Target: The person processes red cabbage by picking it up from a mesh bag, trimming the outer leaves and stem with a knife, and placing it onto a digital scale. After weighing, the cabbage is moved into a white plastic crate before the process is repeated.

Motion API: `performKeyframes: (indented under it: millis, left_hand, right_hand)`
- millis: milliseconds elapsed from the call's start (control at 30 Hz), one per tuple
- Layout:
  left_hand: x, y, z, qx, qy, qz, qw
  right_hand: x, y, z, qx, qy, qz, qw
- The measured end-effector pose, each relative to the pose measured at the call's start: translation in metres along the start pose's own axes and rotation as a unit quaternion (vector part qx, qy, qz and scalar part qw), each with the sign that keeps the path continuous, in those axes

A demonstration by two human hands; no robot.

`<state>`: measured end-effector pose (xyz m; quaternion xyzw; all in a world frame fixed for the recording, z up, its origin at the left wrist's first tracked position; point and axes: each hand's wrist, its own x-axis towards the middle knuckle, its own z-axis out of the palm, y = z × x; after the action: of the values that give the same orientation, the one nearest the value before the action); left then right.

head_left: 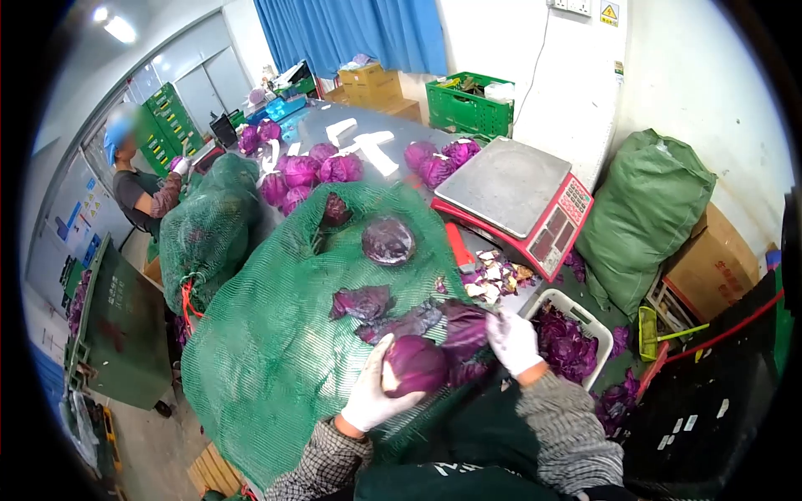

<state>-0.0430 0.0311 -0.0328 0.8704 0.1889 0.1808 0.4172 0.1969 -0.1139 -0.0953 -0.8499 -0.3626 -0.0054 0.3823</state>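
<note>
My left hand, in a white glove, cups a red cabbage from the left, with its cut pale base toward the palm. On the cabbage's right side my gloved right hand has its fingers closed at the edge of a loose purple cabbage leaf. The cabbage is above the near edge of a green mesh sack spread over the table. Torn leaves lie on the mesh just beyond my hands. Farther back, a whole cabbage rests on the sack.
A red scale stands at the right, with leaf and stem scraps before it. Near my right hand is a white basket of leaves. Several cabbages sit farther back. A co-worker stands at the left beside a full mesh sack.
</note>
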Motion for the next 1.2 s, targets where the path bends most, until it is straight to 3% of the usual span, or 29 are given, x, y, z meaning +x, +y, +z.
performKeyframes:
  millis: [67,133,200,267,300,333,367,433,500,600,633,667,833,933,1000,1200]
  left_hand:
    - [-0.008,-0.019,-0.003,-0.276,-0.008,-0.05,0.96]
    - [-0.008,-0.023,-0.007,-0.337,0.029,-0.09,0.937]
    - [-0.001,-0.033,-0.008,-0.353,0.03,-0.095,0.93]
    - [0.006,-0.032,-0.005,-0.352,0.019,-0.085,0.932]
    - [0.008,-0.03,-0.002,-0.312,0.01,-0.095,0.945]
    - [0.011,-0.025,-0.001,-0.27,0.002,-0.101,0.957]
    - [0.013,-0.022,0.0,-0.225,-0.004,-0.107,0.969]
    - [0.017,-0.016,-0.002,-0.124,-0.026,-0.054,0.99]
    - [0.018,-0.016,-0.002,-0.062,-0.048,-0.011,0.997]
    - [0.018,0.007,-0.004,0.072,-0.049,0.091,0.992]
    - [0.016,0.005,-0.002,0.086,-0.03,0.092,0.992]
    - [0.014,0.005,-0.002,0.092,-0.03,0.097,0.991]
    - [0.014,0.008,-0.002,0.101,-0.028,0.095,0.99]
    - [0.014,0.006,0.0,0.104,-0.031,0.096,0.989]
    - [0.017,0.005,0.0,0.107,-0.03,0.102,0.989]
    - [0.02,0.007,0.002,0.116,-0.037,0.11,0.986]
  right_hand:
    - [-0.021,0.003,-0.033,-0.017,0.077,0.025,0.997]
    - [-0.033,0.058,-0.055,0.109,0.107,0.158,0.976]
    - [-0.036,0.057,-0.1,-0.014,0.144,0.165,0.976]
    - [-0.047,0.049,-0.118,0.01,0.084,0.203,0.975]
    - [-0.041,0.019,-0.127,0.102,0.011,0.158,0.982]
    - [-0.044,0.018,-0.106,0.059,0.014,0.084,0.995]
    - [-0.046,-0.01,-0.094,0.155,-0.019,0.088,0.984]
    - [-0.039,-0.041,-0.071,0.186,-0.149,-0.027,0.971]
    - [-0.033,-0.077,-0.051,0.202,-0.133,-0.159,0.957]
    - [-0.022,-0.098,-0.04,0.148,-0.189,-0.192,0.952]
    - [-0.019,-0.091,-0.032,0.178,-0.179,-0.219,0.943]
    - [-0.016,-0.089,-0.035,0.126,-0.176,-0.245,0.945]
    - [-0.02,-0.085,-0.039,0.082,-0.15,-0.243,0.955]
    - [-0.021,-0.076,-0.036,0.102,-0.116,-0.158,0.975]
    - [-0.026,-0.08,-0.032,0.202,-0.146,-0.143,0.958]
    - [-0.023,-0.09,-0.038,0.042,-0.161,-0.196,0.966]
